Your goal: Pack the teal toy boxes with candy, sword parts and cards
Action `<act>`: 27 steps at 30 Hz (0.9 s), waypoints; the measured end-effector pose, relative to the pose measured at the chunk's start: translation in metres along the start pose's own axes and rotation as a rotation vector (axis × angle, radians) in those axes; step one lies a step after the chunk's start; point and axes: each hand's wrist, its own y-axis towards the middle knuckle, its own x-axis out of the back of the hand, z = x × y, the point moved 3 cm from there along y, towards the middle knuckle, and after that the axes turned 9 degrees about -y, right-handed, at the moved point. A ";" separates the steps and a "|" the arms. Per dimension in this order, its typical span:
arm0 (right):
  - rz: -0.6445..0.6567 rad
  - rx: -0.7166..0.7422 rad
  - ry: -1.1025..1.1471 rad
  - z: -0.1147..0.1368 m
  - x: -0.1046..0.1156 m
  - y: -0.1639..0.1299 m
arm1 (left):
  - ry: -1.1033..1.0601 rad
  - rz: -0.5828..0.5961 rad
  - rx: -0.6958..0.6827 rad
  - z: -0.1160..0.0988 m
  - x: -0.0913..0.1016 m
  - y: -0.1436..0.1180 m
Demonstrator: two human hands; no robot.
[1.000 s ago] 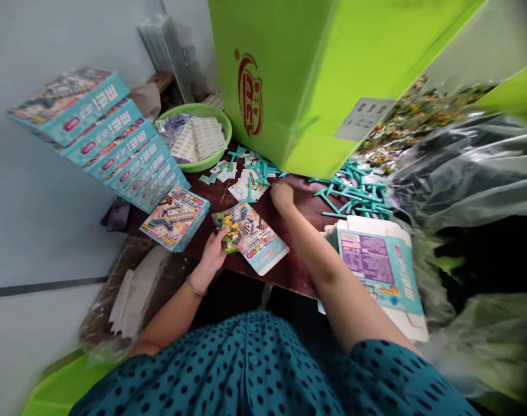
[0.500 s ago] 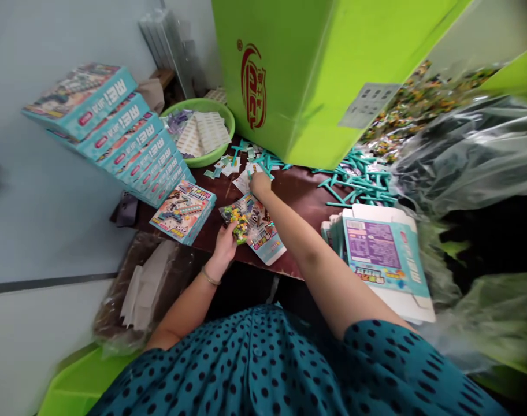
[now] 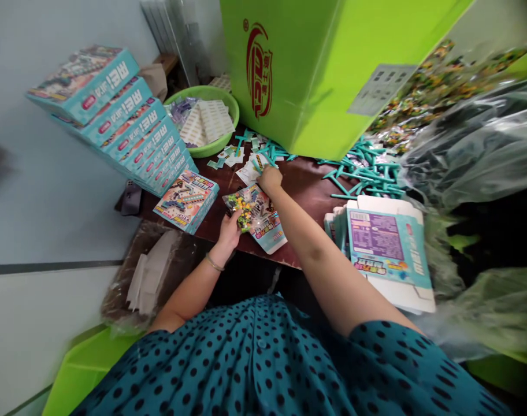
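Teal sticks (image 3: 263, 157) — right hand (image 3: 271, 179) has reached them, fingers closing.

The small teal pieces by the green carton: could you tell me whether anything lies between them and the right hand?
Nothing visible does. The right hand is already at the near edge of the small teal pieces and paper slips on the dark table. The left hand is apart, holding the bag of coloured bricks on the flat box.

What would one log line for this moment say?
left hand: holds bag of coloured pieces on flat teal box | right hand: at teal sticks and paper slips | table
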 end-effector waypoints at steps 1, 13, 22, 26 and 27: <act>-0.013 -0.015 0.007 -0.007 0.007 -0.004 | -0.001 -0.007 0.001 0.000 0.001 -0.001; -0.295 0.240 0.680 -0.027 -0.007 -0.190 | 0.060 0.082 -0.127 0.019 -0.043 -0.015; -0.133 0.022 1.460 -0.076 -0.005 -0.224 | 0.453 0.376 -0.373 0.045 -0.062 -0.044; -0.204 -0.016 1.430 -0.102 0.001 -0.233 | 0.592 0.540 -0.275 0.061 -0.062 -0.054; -0.228 -0.028 1.391 -0.115 0.004 -0.233 | 0.727 0.621 -0.319 0.060 -0.058 -0.057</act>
